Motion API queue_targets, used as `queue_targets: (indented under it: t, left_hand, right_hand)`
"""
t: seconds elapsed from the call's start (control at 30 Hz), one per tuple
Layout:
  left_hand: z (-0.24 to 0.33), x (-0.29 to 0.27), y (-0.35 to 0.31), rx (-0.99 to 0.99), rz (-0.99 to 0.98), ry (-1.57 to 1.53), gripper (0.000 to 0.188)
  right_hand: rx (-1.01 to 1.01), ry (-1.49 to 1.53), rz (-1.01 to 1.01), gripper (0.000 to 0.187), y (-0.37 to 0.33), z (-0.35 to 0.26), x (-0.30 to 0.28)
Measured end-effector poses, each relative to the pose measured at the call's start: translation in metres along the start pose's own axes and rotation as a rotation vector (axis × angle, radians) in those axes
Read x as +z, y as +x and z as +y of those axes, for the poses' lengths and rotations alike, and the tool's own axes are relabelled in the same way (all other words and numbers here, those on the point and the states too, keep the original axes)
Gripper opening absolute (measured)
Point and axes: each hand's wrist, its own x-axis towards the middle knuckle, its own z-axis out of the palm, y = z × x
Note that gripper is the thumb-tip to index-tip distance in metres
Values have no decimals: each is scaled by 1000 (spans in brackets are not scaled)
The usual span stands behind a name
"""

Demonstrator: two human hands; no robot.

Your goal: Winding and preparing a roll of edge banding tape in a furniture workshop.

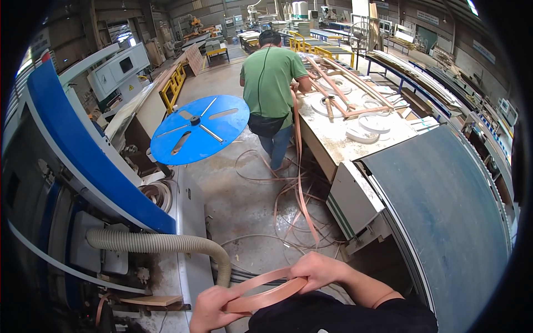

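Between my two hands is a loop of brownish-pink edge banding, wound in a flat oval coil close in front of my body. My left hand grips its left end, with the fingers wrapped round the strip. At the opposite end, my right hand is closed on the coil. A long loose strip of the same colour hangs beside the worktable ahead and runs down to tangled strips on the floor. Whether that strip joins my coil cannot be made out.
A person in a green shirt stands ahead, bent over a worktable with rolls and wooden frames. On the left are a blue slotted disc, a machine with a blue cover and a ribbed hose. A dark conveyor lies right.
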Motion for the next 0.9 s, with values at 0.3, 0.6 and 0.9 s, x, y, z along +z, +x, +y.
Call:
queue_targets:
  t: [0.3, 0.6, 0.9]
  left_hand:
    - [14, 17, 20, 66, -157, 394, 44]
    - [-14, 1, -15, 21, -56, -7, 42]
    - [32, 20, 43, 105, -72, 273, 50]
  right_hand:
    - [-60, -166, -82, 23, 31, -12, 11]
    - [-54, -39, 55, 21, 10, 4, 5]
    - [-3, -241, 30, 24, 28, -18, 5]
